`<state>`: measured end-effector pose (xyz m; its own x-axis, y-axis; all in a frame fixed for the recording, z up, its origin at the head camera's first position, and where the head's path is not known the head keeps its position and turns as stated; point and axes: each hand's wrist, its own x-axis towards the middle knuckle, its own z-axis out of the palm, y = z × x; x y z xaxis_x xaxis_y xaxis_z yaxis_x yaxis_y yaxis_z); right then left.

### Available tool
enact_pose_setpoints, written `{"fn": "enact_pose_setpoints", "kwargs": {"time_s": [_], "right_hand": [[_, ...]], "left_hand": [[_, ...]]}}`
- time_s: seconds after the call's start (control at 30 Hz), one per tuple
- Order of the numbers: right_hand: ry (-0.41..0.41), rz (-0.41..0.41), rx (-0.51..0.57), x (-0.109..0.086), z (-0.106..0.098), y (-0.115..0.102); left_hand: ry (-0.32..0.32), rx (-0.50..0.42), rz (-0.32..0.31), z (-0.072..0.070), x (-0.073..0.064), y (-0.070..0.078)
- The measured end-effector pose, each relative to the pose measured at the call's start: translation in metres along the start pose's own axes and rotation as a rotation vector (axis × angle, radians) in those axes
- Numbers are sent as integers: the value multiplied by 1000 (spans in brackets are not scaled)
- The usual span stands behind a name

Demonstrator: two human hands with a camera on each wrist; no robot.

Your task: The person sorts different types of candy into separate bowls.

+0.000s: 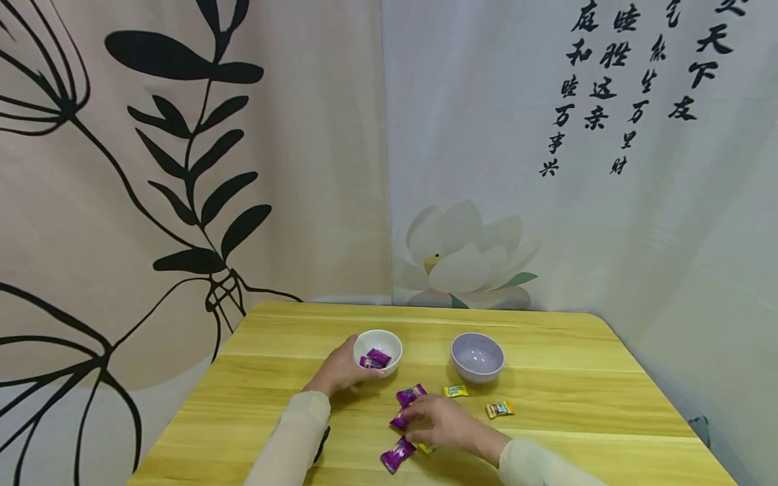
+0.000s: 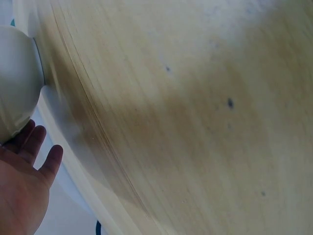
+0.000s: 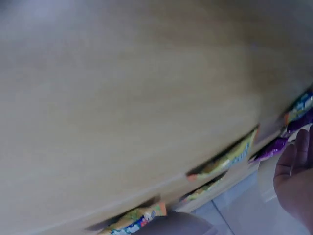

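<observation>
My left hand (image 1: 348, 368) grips a white bowl (image 1: 394, 368) at its left side, thumb toward the front. Inside lie purple-wrapped candies (image 1: 378, 358). The left wrist view shows the bowl (image 2: 19, 83) with the fingers of that hand (image 2: 24, 181) against its side. My right hand (image 1: 444, 422) reaches low over the table, fingertips right at a purple candy (image 1: 399, 420) that they partly cover. Another purple candy (image 1: 410, 394) lies just beyond, and a third purple candy (image 1: 398, 455) sits nearer. Under the right hand, a yellow candy (image 1: 427, 447) peeks out.
A lavender bowl (image 1: 477, 358) stands on the wooden table (image 1: 565, 378) at the back right. In front of it are a yellow candy (image 1: 454, 391) and an orange-and-yellow candy (image 1: 500, 409). Behind the table hangs a printed cloth (image 1: 328, 169).
</observation>
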<state>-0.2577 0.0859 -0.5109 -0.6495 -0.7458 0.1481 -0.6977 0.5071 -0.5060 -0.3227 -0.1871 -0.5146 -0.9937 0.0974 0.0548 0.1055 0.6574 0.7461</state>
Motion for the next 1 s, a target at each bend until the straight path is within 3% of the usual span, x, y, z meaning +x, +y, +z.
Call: {"fn": "enact_pose_setpoints", "kwargs": {"time_s": [0.5,0.87,1.0], "right_hand": [[14,-161,-108,-6,17,-2],[-13,-177,-172,-4,20,-5],[-5,-235,-221,-3,22,-6]], "left_hand": [[7,15,25,0,2,-2],[2,25,29,-2,0,1],[1,15,23,-2,0,1]]}}
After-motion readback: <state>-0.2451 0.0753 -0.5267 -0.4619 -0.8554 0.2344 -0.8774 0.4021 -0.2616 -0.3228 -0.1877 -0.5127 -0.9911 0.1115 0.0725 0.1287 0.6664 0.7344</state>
